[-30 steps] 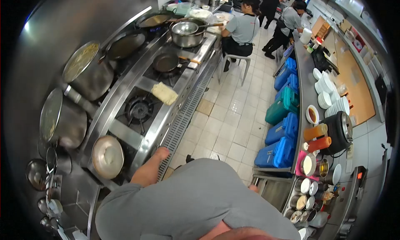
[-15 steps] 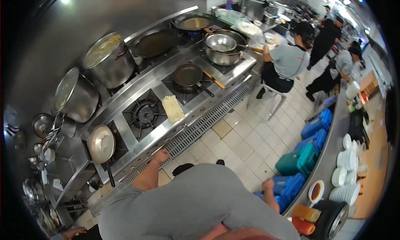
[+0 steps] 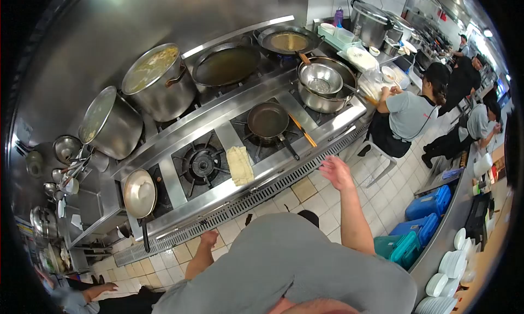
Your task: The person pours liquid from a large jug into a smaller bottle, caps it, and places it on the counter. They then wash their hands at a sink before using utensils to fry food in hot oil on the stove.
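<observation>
My right hand is raised in front of the stove's front edge, fingers apart, holding nothing. Low beside my body, over the floor drain side, my left hand hangs with its fingers curled in and nothing visible in it. The nearest things on the stove are a small dark frying pan on a burner, a pair of wooden chopsticks beside it, and a folded pale cloth on the steel strip. A light-coloured frying pan rests at the left end, its handle pointing toward me.
Two tall stockpots and wide oil-filled pans line the back. A strainer bowl sits in a pot at right. A seated co-worker works beyond. Blue bins and stacked plates are on my right.
My right hand has risen from low at my side to forward near the stove, fingers spreading. My left hand has dropped lower in view. The camera view has shifted, moving the stove rightward.
</observation>
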The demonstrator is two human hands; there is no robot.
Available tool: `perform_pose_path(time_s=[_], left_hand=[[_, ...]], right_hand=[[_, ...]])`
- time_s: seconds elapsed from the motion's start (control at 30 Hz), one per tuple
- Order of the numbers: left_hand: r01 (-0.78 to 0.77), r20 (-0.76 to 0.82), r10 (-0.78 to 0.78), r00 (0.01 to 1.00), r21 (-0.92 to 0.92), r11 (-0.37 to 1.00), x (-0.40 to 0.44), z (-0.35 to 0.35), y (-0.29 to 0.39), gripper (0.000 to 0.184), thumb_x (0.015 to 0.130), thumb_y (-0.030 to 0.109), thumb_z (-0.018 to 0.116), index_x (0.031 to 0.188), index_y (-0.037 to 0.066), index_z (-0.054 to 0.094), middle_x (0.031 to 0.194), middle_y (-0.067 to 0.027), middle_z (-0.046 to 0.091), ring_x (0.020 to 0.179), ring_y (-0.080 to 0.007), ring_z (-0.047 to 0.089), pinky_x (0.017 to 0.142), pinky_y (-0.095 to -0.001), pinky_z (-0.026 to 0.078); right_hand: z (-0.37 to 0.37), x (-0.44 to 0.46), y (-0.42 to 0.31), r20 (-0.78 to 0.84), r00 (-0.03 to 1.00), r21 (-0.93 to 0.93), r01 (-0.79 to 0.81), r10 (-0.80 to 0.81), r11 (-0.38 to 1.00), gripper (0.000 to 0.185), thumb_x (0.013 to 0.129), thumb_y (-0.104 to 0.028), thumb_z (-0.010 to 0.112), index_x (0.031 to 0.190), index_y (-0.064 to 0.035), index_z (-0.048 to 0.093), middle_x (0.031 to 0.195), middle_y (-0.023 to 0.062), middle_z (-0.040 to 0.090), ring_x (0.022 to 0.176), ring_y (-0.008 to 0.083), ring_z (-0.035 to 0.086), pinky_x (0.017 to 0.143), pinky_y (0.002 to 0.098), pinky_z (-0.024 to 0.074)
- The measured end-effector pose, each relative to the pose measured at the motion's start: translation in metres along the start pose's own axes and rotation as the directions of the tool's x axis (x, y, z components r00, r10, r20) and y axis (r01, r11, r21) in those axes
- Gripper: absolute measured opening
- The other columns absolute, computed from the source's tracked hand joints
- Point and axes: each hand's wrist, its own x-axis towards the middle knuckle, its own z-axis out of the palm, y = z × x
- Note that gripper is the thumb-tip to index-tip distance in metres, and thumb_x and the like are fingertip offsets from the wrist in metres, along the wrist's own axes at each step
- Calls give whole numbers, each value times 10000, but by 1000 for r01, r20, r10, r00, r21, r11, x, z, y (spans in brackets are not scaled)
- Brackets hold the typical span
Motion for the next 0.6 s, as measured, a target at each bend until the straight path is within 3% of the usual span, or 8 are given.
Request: perform_pose_path(time_s=[0.1, 0.23, 0.37, 0.4, 0.47, 0.5, 0.57, 0.6], left_hand=[[74, -53, -103, 993, -390, 918, -4, 10, 7, 277, 946, 289, 619, 1083, 64, 706, 841, -105, 709, 662, -216, 698, 510, -382, 559], [-63, -205, -37, 978, -462, 884, -22, 31, 33, 258, 926, 254, 660, 1132, 102, 684, 862, -82, 694, 651, -198, 660, 472, -363, 525], [111, -114, -270, 956, -712, 694, -10, 86, 25, 234, 928, 269, 660, 1111, 124, 653, 863, -46, 655, 674, -212, 631, 537, -401, 512], [-31, -236, -95, 967, -478, 878, -15, 110, 16, 238, 926, 267, 652, 1121, 130, 642, 887, -37, 648, 714, -225, 628, 579, -425, 522], [38, -202, -191, 961, -587, 809, -37, 148, 43, 227, 939, 267, 633, 1118, 128, 651, 901, -34, 653, 747, -232, 638, 604, -447, 536], [88, -140, -236, 962, -659, 747, -46, 167, 63, 221, 952, 267, 615, 1116, 126, 660, 915, -30, 658, 780, -238, 648, 630, -470, 550], [-52, -191, -21, 981, -370, 928, -86, 184, 117, 242, 974, 277, 575, 1113, 113, 685, 1008, -52, 700, 897, -247, 680, 777, -488, 573], [-244, -149, 261, 954, 123, 962, -29, 228, 66, 272, 982, 296, 562, 1128, 107, 693, 1071, -66, 708, 963, -237, 683, 848, -450, 566]], right_hand=[[52, 44, -39, 184, 981, 44, -61, 52, 997, 549, 1020, -494, 552, 1318, -33, 526, 1170, 172, 672, 902, 261, 700, 771, 402, 591], [88, 122, -122, 274, 961, 178, -5, -44, 984, 697, 1017, -583, 479, 1406, -8, 424, 1331, 250, 567, 1044, 324, 660, 887, 479, 571], [98, 226, -183, 304, 950, 246, 0, -77, 969, 878, 991, -627, 489, 1545, 0, 223, 1495, 291, 370, 1300, 399, 505, 1034, 536, 495], [104, 244, -193, 298, 952, 290, -28, -63, 957, 853, 975, -631, 519, 1500, -4, 274, 1429, 268, 425, 1272, 396, 521, 1044, 540, 483], [115, 278, -211, 326, 945, 364, -85, -41, 928, 847, 951, -637, 560, 1449, 1, 309, 1337, 253, 482, 1267, 407, 522, 1073, 553, 453], [115, 300, -217, 410, 911, 408, -151, -33, 900, 1033, 964, -596, 572, 1597, -20, -7, 1410, 303, 431, 1299, 426, 502, 1111, 560, 418], [128, 329, -234, 432, 901, 474, -250, 25, 844, 910, 977, -536, 588, 1553, 29, 168, 1232, 270, 557, 1176, 404, 590, 1058, 522, 482], [134, 340, -239, 436, 899, 477, -264, 35, 838, 910, 977, -536, 588, 1553, 29, 168, 1232, 270, 557, 1176, 404, 590, 1058, 522, 482]])
